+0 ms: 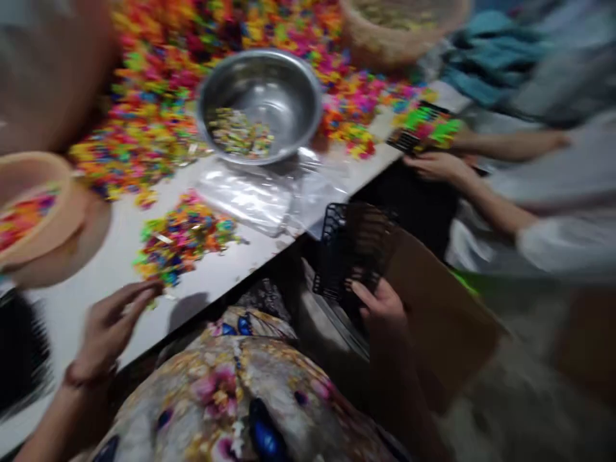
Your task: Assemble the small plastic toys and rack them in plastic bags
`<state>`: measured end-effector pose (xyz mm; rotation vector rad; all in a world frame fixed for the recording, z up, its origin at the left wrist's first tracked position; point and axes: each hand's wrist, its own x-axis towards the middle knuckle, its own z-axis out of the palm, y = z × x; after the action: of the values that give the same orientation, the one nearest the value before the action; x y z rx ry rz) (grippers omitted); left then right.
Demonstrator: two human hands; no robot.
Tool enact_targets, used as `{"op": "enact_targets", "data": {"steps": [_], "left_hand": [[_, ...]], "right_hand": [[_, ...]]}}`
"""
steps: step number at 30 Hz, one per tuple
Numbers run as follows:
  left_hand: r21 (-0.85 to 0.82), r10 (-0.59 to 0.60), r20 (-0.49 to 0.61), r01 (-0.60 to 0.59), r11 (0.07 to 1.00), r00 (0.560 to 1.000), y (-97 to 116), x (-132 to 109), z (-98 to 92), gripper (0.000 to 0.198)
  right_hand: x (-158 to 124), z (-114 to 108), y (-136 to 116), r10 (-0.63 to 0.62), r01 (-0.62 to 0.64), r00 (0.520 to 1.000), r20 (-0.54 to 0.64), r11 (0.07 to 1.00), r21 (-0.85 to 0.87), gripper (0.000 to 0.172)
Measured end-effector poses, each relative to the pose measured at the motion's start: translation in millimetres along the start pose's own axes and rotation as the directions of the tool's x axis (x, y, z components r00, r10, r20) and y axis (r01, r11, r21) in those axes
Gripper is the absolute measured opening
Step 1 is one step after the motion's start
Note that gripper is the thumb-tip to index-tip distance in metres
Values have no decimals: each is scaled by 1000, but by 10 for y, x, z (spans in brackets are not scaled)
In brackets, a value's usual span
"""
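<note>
My left hand [113, 324] is over the white table, its fingers drawn together at the near edge of a small pile of bright plastic pieces [185, 234]. Whatever may be between those fingertips is too small and blurred to make out. Off the table's front edge, my right hand [385, 305] grips a black slotted plastic tray [353, 247] by its lower side, thumb on top. The tray is tilted, and its slots look bare. Clear plastic bags [245, 196] lie flat between the small pile and a steel bowl [283, 96] partly filled with small pale and coloured bits.
A large heap of colourful pieces [158, 96] covers the table's back. Peach tubs stand at left [72, 212] and at top right [385, 38]. At right, a co-worker's hands [440, 167] hold a black tray with green and pink pieces. A cardboard box [433, 308] sits below.
</note>
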<state>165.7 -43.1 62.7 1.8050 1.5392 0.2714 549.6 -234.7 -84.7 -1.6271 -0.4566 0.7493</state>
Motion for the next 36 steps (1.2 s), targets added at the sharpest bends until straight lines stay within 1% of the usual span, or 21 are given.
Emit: {"op": "enact_targets", "data": {"steps": [1, 2, 3, 4, 6, 7, 9, 11, 12, 13, 15, 16, 18, 21, 24, 26, 28, 29, 32, 34, 36], "left_hand": [[-169, -23, 5, 24, 985, 1000, -35, -15, 59, 47], [-332, -48, 117, 84, 939, 992, -67, -11, 113, 55], [-490, -51, 261, 178, 853, 964, -100, 5, 159, 63], [-606, -37, 405, 298, 737, 914, -137, 21, 193, 72], [-712, 5, 556, 472, 520, 831, -235, 18, 220, 80], [-734, 28, 583, 512, 446, 812, -299, -12, 214, 78], [-772, 40, 563, 508, 382, 826, -456, -119, 167, 69], [-810, -6, 486, 453, 373, 874, -647, -252, 86, 75], [-830, -56, 428, 416, 371, 902, -753, -313, 37, 78], [-852, -121, 352, 371, 369, 928, -864, -366, -12, 79], [-894, -271, 140, 239, 378, 952, -1100, -436, -103, 79], [-904, -338, 24, 165, 394, 941, -1223, -453, -140, 80], [-899, -441, -167, 47, 435, 882, -1470, -450, -191, 82], [-860, -498, -304, -9, 510, 812, -1804, -373, -215, 79], [-726, -471, -422, 22, 687, 775, -2054, -254, -202, 61], [-506, -374, -549, 58, 860, 747, -2173, -181, -183, 46], [-213, -188, -667, 57, 975, 721, -2258, -128, -148, 37], [-77, -82, -704, 39, 996, 706, -2287, -110, -121, 35], [189, 148, -715, -16, 982, 683, -2313, -86, -3, 41], [288, 205, -665, -7, 958, 718, -2293, -93, 90, 49], [355, 198, -592, 32, 934, 781, -2268, -111, 163, 61]], "right_hand": [[-72, 196, -75, -123, 127, 990, 73, 991, -47, 35], [-127, 405, -151, -268, 287, 944, 190, 955, -75, 30], [-169, 625, -232, -387, 426, 866, 316, 903, -62, 26], [-209, 853, -317, -485, 550, 762, 429, 835, -33, 25], [-301, 1313, -486, -611, 747, 515, 601, 664, 35, 31], [-356, 1534, -559, -647, 822, 394, 653, 566, 65, 35], [-470, 1941, -656, -691, 924, 163, 704, 357, 136, 41], [-554, 2286, -679, -709, 959, 27, 705, 218, 183, 46], [-573, 2432, -668, -715, 969, -5, 699, 169, 180, 48], [-570, 2562, -647, -722, 978, -13, 691, 135, 159, 50], [-491, 2775, -593, -739, 990, 42, 672, 123, 72, 51], [-416, 2863, -567, -747, 990, 97, 657, 143, 16, 48], [-220, 3016, -529, -746, 968, 246, 619, 219, -122, 41], [82, 3213, -507, -663, 881, 472, 582, 319, -351, 38], [255, 3356, -513, -520, 797, 602, 606, 336, -502, 34], [298, 3395, -526, -480, 782, 622, 619, 328, -531, 29], [311, 3385, -554, -518, 798, 598, 612, 318, -512, 28], [310, 3368, -574, -552, 814, 574, 605, 307, -493, 29], [264, 3327, -649, -633, 866, 487, 602, 259, -427, 32], [185, 3341, -693, -653, 894, 438, 618, 246, -374, 33], [86, 3397, -717, -645, 910, 414, 642, 272, -313, 33]]}}
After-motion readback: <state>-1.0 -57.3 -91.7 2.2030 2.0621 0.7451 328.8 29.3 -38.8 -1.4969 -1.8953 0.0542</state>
